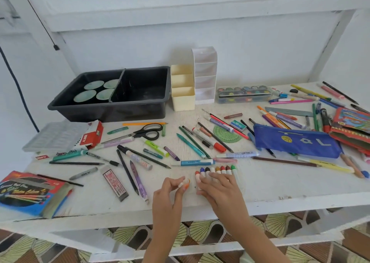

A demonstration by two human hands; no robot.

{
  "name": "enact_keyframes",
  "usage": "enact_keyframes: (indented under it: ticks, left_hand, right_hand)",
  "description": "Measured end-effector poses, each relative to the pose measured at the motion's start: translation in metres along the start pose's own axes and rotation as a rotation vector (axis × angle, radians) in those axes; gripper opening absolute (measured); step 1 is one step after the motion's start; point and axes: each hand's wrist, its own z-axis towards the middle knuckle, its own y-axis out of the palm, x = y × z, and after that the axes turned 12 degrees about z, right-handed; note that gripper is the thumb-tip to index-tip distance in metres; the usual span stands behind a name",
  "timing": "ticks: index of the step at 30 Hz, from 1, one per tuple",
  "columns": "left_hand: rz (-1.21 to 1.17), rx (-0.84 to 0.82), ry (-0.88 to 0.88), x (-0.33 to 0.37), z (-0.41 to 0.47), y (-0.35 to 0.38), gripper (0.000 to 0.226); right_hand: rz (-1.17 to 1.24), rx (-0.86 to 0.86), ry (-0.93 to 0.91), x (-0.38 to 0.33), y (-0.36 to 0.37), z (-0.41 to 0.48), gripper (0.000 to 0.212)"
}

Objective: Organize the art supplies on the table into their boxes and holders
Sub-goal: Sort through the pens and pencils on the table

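Observation:
A row of several crayons point(217, 170) with coloured tips lies side by side near the white table's front edge point(280, 201). My right hand point(218, 188) rests flat on their lower ends, fingers spread. Just left of it, my left hand point(170, 190) pinches an orange-tipped crayon point(185, 183) between thumb and fingers. Pens, pencils and markers lie scattered across the table. At the back stand a cream three-step holder point(183, 89) and a white stepped holder point(205, 75), both without contents that I can see.
A black two-part bin point(112, 94) with round green discs sits back left. Scissors point(144, 133), a blue pencil pouch point(296, 140), a paint set point(243, 94), a red crayon box point(93, 135), a clear tray point(54, 136) and a watercolour box point(28, 194) also lie on the table.

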Motion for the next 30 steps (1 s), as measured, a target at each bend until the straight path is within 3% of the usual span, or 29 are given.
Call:
enact_keyframes:
  ticks: [4, 10, 15, 21, 25, 30]
  left_hand:
    - [-0.005, -0.020, -0.010, -0.007, -0.003, 0.003, 0.010]
    - [-0.025, -0.032, 0.036, -0.007, -0.004, 0.003, 0.014]
    - [0.056, 0.008, 0.064, -0.014, -0.006, 0.007, 0.014]
    - [0.285, 0.143, 0.321, -0.009, -0.004, 0.016, 0.019]
    - [0.344, 0.108, 0.518, -0.020, 0.001, 0.023, 0.027]
    - [0.286, -0.020, 0.523, -0.030, 0.005, 0.025, 0.022]
  right_hand:
    - [-0.034, 0.029, -0.009, -0.004, 0.005, -0.008, 0.046]
    - [-0.021, -0.075, 0.065, -0.012, 0.006, -0.016, 0.032]
    - [-0.019, -0.176, 0.241, -0.005, -0.008, 0.002, 0.039]
    - [-0.166, -0.324, 0.394, 0.002, -0.001, 0.005, 0.054]
    - [-0.195, -0.339, 0.385, 0.001, -0.001, 0.005, 0.056]
    - [-0.202, -0.349, 0.382, 0.002, 0.001, 0.004, 0.056]
